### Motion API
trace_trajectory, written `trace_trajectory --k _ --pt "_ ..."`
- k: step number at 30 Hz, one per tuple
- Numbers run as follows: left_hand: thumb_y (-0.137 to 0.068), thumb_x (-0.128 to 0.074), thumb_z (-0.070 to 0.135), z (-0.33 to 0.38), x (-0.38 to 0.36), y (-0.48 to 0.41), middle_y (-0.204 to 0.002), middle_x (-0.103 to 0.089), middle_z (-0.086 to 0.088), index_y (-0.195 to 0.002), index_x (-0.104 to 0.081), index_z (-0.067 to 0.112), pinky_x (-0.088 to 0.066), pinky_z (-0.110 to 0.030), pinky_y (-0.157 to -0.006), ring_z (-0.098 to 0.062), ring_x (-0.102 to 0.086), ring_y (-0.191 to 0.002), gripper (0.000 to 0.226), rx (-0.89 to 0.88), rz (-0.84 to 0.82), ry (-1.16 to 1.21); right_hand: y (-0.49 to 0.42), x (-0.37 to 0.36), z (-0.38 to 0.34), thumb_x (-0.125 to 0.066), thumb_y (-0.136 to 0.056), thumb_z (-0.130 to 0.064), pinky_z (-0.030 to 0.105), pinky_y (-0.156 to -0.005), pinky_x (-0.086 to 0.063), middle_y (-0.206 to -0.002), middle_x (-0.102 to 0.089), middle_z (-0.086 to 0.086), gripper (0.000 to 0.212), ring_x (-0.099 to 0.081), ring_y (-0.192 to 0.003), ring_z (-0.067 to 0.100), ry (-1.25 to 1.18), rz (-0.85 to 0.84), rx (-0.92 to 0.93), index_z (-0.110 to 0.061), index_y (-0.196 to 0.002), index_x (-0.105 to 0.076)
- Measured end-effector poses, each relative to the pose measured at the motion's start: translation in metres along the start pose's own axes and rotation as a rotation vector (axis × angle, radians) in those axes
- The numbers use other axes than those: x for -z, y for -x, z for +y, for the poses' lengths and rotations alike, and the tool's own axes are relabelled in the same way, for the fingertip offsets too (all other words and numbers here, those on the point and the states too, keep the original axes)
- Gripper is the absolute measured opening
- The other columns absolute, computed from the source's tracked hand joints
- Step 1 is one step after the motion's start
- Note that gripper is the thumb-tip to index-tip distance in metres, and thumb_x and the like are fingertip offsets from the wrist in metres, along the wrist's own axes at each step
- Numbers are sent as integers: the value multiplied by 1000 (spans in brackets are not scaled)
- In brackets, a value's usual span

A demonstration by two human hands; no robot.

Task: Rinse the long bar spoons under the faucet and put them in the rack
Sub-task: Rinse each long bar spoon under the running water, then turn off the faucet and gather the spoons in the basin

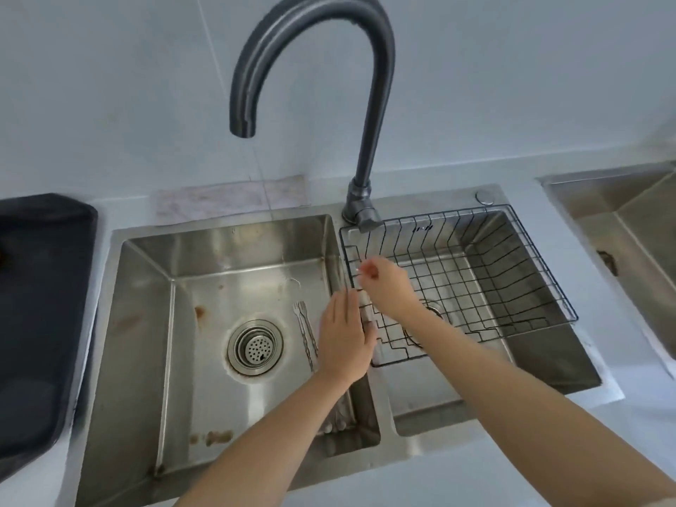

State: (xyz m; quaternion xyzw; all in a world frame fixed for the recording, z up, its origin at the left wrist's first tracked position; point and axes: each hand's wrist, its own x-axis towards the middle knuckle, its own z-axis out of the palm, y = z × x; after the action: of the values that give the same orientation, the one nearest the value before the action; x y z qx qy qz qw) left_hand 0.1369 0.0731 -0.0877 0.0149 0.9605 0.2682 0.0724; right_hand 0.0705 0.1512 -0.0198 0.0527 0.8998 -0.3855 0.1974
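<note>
Twisted steel bar spoons [306, 333] — fork-tipped

Two twisted-stem bar spoons [306, 333] with forked ends lie side by side in the left sink basin [190, 323]; a black wire rack [512, 272] sits in the right basin.

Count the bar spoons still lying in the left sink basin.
2 clearly show: twisted-handle bar spoons with forked ends, side by side on the left basin floor, right of the drain. The left hand covers their lower ends; more may lie hidden beneath the forearm.
</note>
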Motion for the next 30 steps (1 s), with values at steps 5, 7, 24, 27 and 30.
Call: trace_trajectory --k 5,7,24,27,30 --pt "-91 -6 52 16 -7 -21 -153 23 -13 -140 20 5 15 -33 -109 -28 16 -144 73 -54 -150 -176 -9 51 -25 -43 -97 -21 39 -108 -37 -141 -42 24 49 -44 -129 34 -916 -78 -265 3 -139 -33" --pt "-97 -18 46 15 -12 -24 -152 26 -14 -130 27 6 17 -33 -109 -25 22 -142 69 -32 -190 -211 -12 59 -33 -38 -98 -26 38 -111 -30 -147 -32 24 56 -35 -136 34 -1098 -149 -289 4 -143 -23" --pt "-98 -19 41 11 -23 -25 -152 25 -14 -129 28 6 15 -33 -113 -26 20 -143 66 -11 -199 -224 -36 57 -48 -35 -99 -22 41 -120 -13 -152 -22 25 59 -16 -144 34 -1456 -233 -358 10 -144 -14" --pt "-98 -19 41 11 -23 -24 -154 22 -15 -130 27 5 14 -33 -114 -26 20 -143 66 -5 -209 -231 -42 56 -49 -34 -99 -21 39 -120 -12 -153 -21 24 60 -16 -145 33 -1492 -242 -365 7 -146 -9" --pt "-98 -18 42 11 -23 -24 -154 22 -15 -127 28 7 14 -33 -113 -26 20 -143 64 -5 -211 -236 -57 51 -54 -38 -98 -20 32 -114 -25 -128 -48 16 55 -47 -121 23 -1559 -240 -362 -3 -147 -19"
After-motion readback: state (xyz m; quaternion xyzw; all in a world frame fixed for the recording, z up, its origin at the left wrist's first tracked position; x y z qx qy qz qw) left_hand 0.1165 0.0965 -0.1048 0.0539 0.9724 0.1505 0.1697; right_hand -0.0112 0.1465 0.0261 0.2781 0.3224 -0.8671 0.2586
